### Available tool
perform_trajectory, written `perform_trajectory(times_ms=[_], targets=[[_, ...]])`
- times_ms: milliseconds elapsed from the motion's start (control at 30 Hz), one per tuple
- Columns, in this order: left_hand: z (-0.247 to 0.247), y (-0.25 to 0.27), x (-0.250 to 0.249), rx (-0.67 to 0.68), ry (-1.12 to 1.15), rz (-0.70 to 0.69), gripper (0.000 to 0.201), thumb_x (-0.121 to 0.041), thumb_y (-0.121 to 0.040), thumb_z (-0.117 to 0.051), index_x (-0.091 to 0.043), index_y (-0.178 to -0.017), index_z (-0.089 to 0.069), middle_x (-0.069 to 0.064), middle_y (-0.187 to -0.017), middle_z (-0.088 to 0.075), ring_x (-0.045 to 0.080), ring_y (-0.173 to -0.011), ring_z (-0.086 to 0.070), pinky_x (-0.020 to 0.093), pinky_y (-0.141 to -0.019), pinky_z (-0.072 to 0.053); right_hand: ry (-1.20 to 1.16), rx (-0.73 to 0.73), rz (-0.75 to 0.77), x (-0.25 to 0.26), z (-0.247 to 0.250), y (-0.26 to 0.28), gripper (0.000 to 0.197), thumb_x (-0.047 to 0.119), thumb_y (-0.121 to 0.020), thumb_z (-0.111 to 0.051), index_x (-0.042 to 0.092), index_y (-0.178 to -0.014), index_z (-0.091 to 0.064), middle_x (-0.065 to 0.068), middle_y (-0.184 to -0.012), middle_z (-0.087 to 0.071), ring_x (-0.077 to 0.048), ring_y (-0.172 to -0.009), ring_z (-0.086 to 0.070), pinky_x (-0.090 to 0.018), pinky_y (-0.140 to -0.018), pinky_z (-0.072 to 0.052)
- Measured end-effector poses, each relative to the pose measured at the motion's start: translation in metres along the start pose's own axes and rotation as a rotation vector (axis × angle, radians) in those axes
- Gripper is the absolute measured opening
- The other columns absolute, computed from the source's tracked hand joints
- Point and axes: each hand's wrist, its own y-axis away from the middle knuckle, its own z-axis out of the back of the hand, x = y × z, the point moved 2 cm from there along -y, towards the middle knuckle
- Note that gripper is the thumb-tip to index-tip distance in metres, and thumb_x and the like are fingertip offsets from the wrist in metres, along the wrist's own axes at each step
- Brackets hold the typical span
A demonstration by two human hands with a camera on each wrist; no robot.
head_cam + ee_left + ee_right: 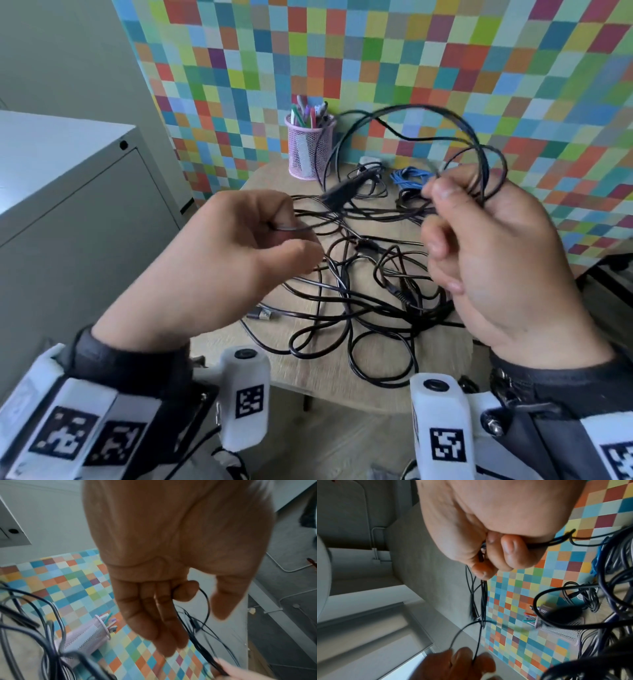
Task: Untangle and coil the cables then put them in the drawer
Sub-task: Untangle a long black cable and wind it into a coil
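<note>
A tangle of black cables [359,301] lies spread over the round wooden table [329,380]. My right hand [479,246] is raised above it and grips several loops of a thin black cable [445,137] that arch up toward the wall. My left hand [246,246] is held at the left and pinches a strand of black cable [301,226] with a curled finger and thumb. In the right wrist view the fingers [510,550] are curled round the strands. In the left wrist view the cable [207,601] hooks over the curled forefinger.
A pink mesh pen cup [310,147] stands at the table's back edge. A blue cable bundle [411,178] and a white adapter [370,161] lie by the chequered wall. A grey cabinet [68,192] stands to the left. A USB plug [262,313] rests near the front.
</note>
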Motion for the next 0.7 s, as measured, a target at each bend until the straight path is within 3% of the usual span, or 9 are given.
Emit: perform_trajectory(times_ms=[33,100,167,233,333,400,467,567,700], targets=[[0.003,0.000,0.000,0.026,0.031,0.008,0.037,-0.045,-0.075,-0.070,-0.009,-0.069,-0.065,0.025,-0.083,-0.072,0.044,-0.079,-0.067,0.052,-0.073,-0.055,-0.042,-0.036,-0.016,0.002,0.002,-0.001,0.028,0.014,-0.108,-0.051,0.023,-0.082,-0.057,0.002,-0.057,-0.049,-0.012,-0.047,-0.034,-0.026,-0.044,-0.013],[0.003,-0.001,0.002,0.026,0.009,0.034,0.047,-0.057,-0.086,-0.065,-0.012,-0.078,-0.077,0.026,-0.078,-0.068,0.032,-0.070,-0.067,0.034,-0.067,-0.053,-0.069,-0.057,-0.024,0.003,0.003,-0.002,0.026,0.013,-0.108,-0.049,0.022,-0.084,-0.053,0.006,-0.062,-0.051,-0.010,-0.050,-0.038,-0.029,-0.045,-0.012],[0.002,-0.003,0.005,-0.019,-0.112,0.083,0.051,-0.060,-0.093,-0.062,-0.015,-0.076,-0.077,0.024,-0.076,-0.066,0.025,-0.059,-0.057,0.027,-0.056,-0.044,-0.066,-0.023,-0.021,0.002,0.002,-0.001,0.026,0.012,-0.108,-0.049,0.021,-0.084,-0.053,0.007,-0.071,-0.052,-0.008,-0.052,-0.041,-0.027,-0.043,-0.013],[0.000,-0.004,0.006,-0.046,-0.246,0.066,0.040,-0.052,-0.088,-0.066,-0.019,-0.066,-0.071,0.007,-0.078,-0.069,0.015,-0.064,-0.061,0.024,-0.061,-0.047,-0.031,0.045,-0.033,0.000,0.001,-0.001,0.025,0.012,-0.107,-0.050,0.021,-0.085,-0.056,0.002,-0.072,-0.048,-0.008,-0.052,-0.040,-0.024,-0.041,-0.015],[-0.001,-0.004,0.007,-0.087,-0.246,0.076,0.020,-0.048,-0.079,-0.075,-0.030,-0.076,-0.069,-0.008,-0.093,-0.072,0.009,-0.083,-0.069,0.036,-0.081,-0.058,0.051,0.159,-0.042,-0.001,-0.001,0.001,0.025,0.014,-0.106,-0.050,0.022,-0.087,-0.063,-0.009,-0.070,-0.043,-0.010,-0.051,-0.035,-0.022,-0.039,-0.017],[-0.003,-0.005,0.008,-0.105,-0.177,0.068,0.017,-0.040,-0.084,-0.078,-0.032,-0.095,-0.068,-0.009,-0.099,-0.072,0.010,-0.084,-0.071,0.042,-0.082,-0.060,0.074,0.210,-0.046,-0.001,-0.002,0.002,0.029,0.016,-0.106,-0.050,0.028,-0.088,-0.070,-0.012,-0.071,-0.045,-0.011,-0.050,-0.031,-0.021,-0.039,-0.018],[-0.006,-0.005,0.006,-0.114,-0.111,0.031,0.016,-0.032,-0.091,-0.076,-0.030,-0.104,-0.066,-0.007,-0.100,-0.070,0.017,-0.085,-0.072,0.047,-0.082,-0.060,0.093,0.231,-0.052,-0.001,-0.003,0.002,0.028,0.016,-0.106,-0.050,0.028,-0.094,-0.072,-0.010,-0.065,-0.042,-0.011,-0.048,-0.030,-0.021,-0.040,-0.019],[-0.009,-0.004,0.000,-0.113,-0.070,0.018,0.019,-0.036,-0.091,-0.076,-0.027,-0.104,-0.065,-0.001,-0.096,-0.070,0.025,-0.083,-0.074,0.052,-0.081,-0.060,0.153,0.221,-0.031,-0.002,-0.001,0.001,0.025,0.017,-0.107,-0.050,0.027,-0.102,-0.072,-0.006,-0.059,-0.041,-0.016,-0.051,-0.029,-0.021,-0.041,-0.022],[-0.013,-0.002,0.002,-0.107,0.008,0.014,0.021,-0.016,-0.090,-0.077,-0.023,-0.099,-0.059,0.000,-0.094,-0.074,0.024,-0.079,-0.075,0.053,-0.072,-0.057,0.114,0.185,-0.031,0.000,0.001,0.001,0.021,0.013,-0.107,-0.049,0.017,-0.103,-0.069,0.000,-0.056,-0.034,-0.009,-0.047,-0.030,-0.022,-0.040,-0.018]])
